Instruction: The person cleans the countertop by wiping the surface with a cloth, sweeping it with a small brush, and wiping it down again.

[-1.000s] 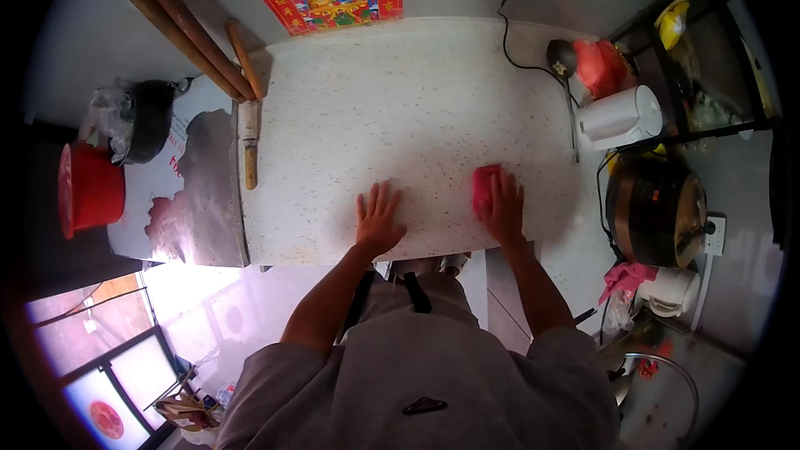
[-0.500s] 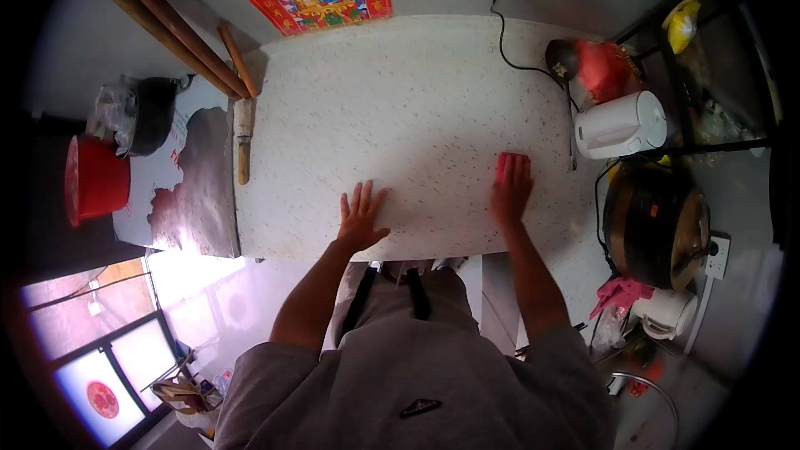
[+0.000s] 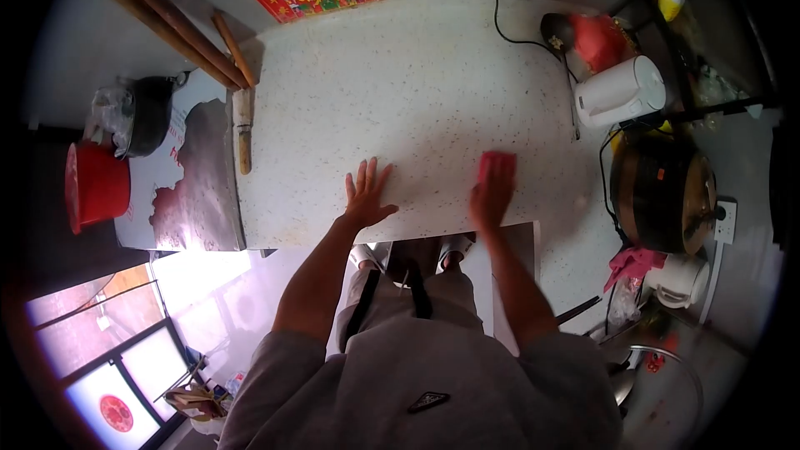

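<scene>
Speckled white countertop (image 3: 400, 75) stretches out in front of me. My left hand (image 3: 364, 197) lies flat near its front edge, fingers spread, holding nothing. To the right, my right hand (image 3: 493, 193) presses a pink cloth (image 3: 497, 158) against the surface. The cloth shows around and beyond my fingertips, and the hand is slightly blurred.
Along the right stand a white electric kettle (image 3: 621, 92), a red plastic bag (image 3: 600, 42), a ladle (image 3: 558, 32) and a dark rice cooker (image 3: 662, 193). On the left are a brush (image 3: 242, 129), wooden poles (image 3: 171, 17), a black pot (image 3: 150, 117) and a red bucket (image 3: 96, 186).
My right hand has slid the pink cloth a little to the left over the countertop. My left hand remains flat near the front edge. The camera view has shifted slightly.
</scene>
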`<state>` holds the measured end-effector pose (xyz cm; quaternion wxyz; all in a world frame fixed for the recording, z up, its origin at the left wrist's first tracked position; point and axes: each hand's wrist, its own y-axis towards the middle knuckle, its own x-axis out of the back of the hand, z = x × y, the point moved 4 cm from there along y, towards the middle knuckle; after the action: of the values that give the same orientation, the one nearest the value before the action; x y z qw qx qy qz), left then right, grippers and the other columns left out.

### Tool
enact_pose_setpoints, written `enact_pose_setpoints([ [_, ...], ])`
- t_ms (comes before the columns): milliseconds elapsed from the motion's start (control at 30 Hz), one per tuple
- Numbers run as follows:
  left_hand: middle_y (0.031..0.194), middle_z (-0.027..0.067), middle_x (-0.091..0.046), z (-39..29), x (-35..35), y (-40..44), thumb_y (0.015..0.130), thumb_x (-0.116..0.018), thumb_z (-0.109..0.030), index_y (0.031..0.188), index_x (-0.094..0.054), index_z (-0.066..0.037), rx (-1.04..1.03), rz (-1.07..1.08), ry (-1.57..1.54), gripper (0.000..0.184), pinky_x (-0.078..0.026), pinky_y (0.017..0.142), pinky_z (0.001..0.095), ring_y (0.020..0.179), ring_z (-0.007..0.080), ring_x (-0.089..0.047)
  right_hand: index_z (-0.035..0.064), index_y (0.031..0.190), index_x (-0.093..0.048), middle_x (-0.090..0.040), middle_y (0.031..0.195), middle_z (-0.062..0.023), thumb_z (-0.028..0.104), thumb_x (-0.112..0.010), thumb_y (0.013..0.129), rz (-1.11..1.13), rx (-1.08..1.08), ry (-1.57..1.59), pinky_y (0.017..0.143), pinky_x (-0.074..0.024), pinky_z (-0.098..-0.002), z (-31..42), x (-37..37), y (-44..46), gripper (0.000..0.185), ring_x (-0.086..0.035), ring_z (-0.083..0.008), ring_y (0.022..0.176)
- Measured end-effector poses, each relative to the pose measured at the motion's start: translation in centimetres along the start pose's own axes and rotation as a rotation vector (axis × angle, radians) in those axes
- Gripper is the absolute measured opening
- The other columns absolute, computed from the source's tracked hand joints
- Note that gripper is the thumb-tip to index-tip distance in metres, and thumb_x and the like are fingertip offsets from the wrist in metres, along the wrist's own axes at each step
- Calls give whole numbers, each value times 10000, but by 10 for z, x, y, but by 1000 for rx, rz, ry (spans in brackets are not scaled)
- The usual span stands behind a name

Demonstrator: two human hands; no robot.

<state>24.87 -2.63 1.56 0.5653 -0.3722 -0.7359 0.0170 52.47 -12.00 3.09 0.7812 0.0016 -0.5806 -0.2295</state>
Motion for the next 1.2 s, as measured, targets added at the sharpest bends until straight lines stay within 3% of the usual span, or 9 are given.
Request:
enact_pose_setpoints([
  [133, 1653, 148, -42, 9, -5, -1, 798, -742, -455, 1583, -153, -262, -77, -59, -94, 1000, -50, 1170, 644, 1524, 364, -18, 42, 1368, -504, -482, 1403, -195, -14, -601, 772, 222, 213, 269, 1126, -302, -574, 129, 6, -76, 606, -393, -453, 1340],
  [267, 1648, 130, -118, 6, 11, -43, 804, -731, -343, 1568, -213, -241, -108, -212, -91, 928, -92, 1162, 657, 1522, 348, -86, 69, 1407, -470, -456, 1451, -192, 11, -613, 792, 368, 485, 315, 1137, -307, -524, 96, 0, -90, 633, -396, -384, 1372],
  [433, 1638, 218, -45, 21, -40, -111, 766, -758, -443, 1580, -165, -192, -81, -152, 34, 1038, -59, 1155, 673, 1516, 412, -35, 48, 1457, -407, -383, 1505, -214, 8, -583, 820, 162, 87, 147, 1172, -265, -526, 26, 17, -71, 662, -311, -444, 1415],
  [500, 1638, 226, -21, 21, -47, -113, 754, -761, -477, 1584, -144, -184, -86, -104, 35, 1074, -51, 1154, 674, 1515, 418, -15, 39, 1476, -379, -352, 1520, -228, 9, -569, 829, 40, 7, -4, 1186, -237, -532, 63, -9, -91, 676, -270, -455, 1437],
  [633, 1640, 223, 5, 34, -53, -103, 753, -759, -487, 1589, -112, -181, -86, -74, 25, 1101, -46, 1155, 672, 1517, 413, 8, 29, 1388, -467, -452, 1434, -221, -14, -515, 829, 244, 362, 294, 1160, -286, -526, 185, -16, -120, 563, -392, -423, 1367],
  [767, 1643, 216, 21, 31, -47, -105, 758, -754, -497, 1595, -69, -217, -65, 4, 24, 1118, -30, 1162, 657, 1520, 401, 33, 43, 1357, -492, -479, 1409, -188, -6, -590, 811, 264, 506, 402, 1148, -311, -505, 133, -19, -110, 557, -394, -406, 1361],
  [867, 1646, 204, 45, 27, -45, -104, 764, -751, -510, 1597, -56, -234, -47, 51, 14, 1119, -6, 1170, 637, 1522, 386, 63, 16, 1435, -408, -406, 1478, -207, -12, -584, 844, 164, 310, 230, 1160, -281, -523, 68, 10, -93, 617, -342, -439, 1389],
  [1033, 1652, 176, 75, 28, -43, -100, 765, -746, -534, 1598, -47, -255, -5, 105, -16, 1123, 26, 1180, 606, 1525, 356, 99, -27, 1401, -421, -439, 1424, -240, -46, -532, 829, -24, 95, 80, 1135, -310, -519, 103, -3, -99, 583, -384, -448, 1348],
  [1200, 1655, 165, 74, 30, -46, -100, 757, -749, -542, 1596, -71, -262, 19, 99, 5, 1115, 25, 1183, 598, 1527, 345, 99, -21, 1285, -488, -499, 1321, -231, -8, -560, 824, 92, 28, 489, 1068, -368, -500, 124, -7, -93, 467, -465, -413, 1245],
])
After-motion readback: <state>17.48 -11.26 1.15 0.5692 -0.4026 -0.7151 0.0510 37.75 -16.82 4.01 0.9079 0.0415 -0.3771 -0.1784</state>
